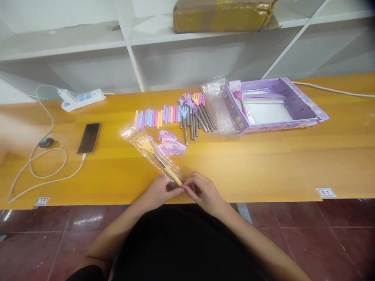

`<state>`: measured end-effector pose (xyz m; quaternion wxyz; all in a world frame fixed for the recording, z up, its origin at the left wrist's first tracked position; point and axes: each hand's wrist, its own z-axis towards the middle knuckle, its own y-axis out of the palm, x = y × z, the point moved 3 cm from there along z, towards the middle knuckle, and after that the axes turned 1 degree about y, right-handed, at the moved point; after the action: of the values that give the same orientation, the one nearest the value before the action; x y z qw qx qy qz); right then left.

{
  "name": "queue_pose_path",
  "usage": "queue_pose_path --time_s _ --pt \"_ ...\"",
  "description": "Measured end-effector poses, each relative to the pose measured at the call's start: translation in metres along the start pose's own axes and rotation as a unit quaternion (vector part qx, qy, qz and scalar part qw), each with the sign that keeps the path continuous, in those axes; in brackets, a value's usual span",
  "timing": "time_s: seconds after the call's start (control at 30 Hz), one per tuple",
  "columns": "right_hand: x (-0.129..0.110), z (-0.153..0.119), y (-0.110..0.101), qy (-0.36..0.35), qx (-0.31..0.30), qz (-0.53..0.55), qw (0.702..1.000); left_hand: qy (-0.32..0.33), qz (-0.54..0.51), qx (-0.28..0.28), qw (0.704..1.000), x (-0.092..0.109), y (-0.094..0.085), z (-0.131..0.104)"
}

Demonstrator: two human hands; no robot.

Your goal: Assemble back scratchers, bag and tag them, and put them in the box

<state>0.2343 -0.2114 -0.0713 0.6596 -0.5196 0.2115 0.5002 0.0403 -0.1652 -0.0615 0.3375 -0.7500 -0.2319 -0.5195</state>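
Note:
A yellow hand-shaped back scratcher [164, 165] lies inside a clear plastic bag [133, 134], tilted up and to the left over the table's front part. My left hand [159, 192] is closed around the lower end of the bag. With thumb and forefinger, my right hand [202, 192] pinches the bag at the handle's tip. Just beyond the bag lies a loose pile of small pink and purple cards [171, 143]. Farther back are a row of pastel handle tubes [155, 118] and a heap of metal-stemmed back scratchers [193, 113] with coloured hand heads.
Empty clear bags [219, 105] lie against a purple display box [281, 125] holding a few scratchers. To the left are a phone [89, 138] on a white cable, a dark round object [46, 143] and a power strip [84, 100]. A taped carton [222, 16] sits on the shelf.

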Motion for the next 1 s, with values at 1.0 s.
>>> queue_pose_path --time_s 1.0 --pt "0.007 0.005 -0.008 0.098 -0.062 0.073 0.991 0.020 0.044 -0.062 0.997 0.001 -0.007 -0.003"
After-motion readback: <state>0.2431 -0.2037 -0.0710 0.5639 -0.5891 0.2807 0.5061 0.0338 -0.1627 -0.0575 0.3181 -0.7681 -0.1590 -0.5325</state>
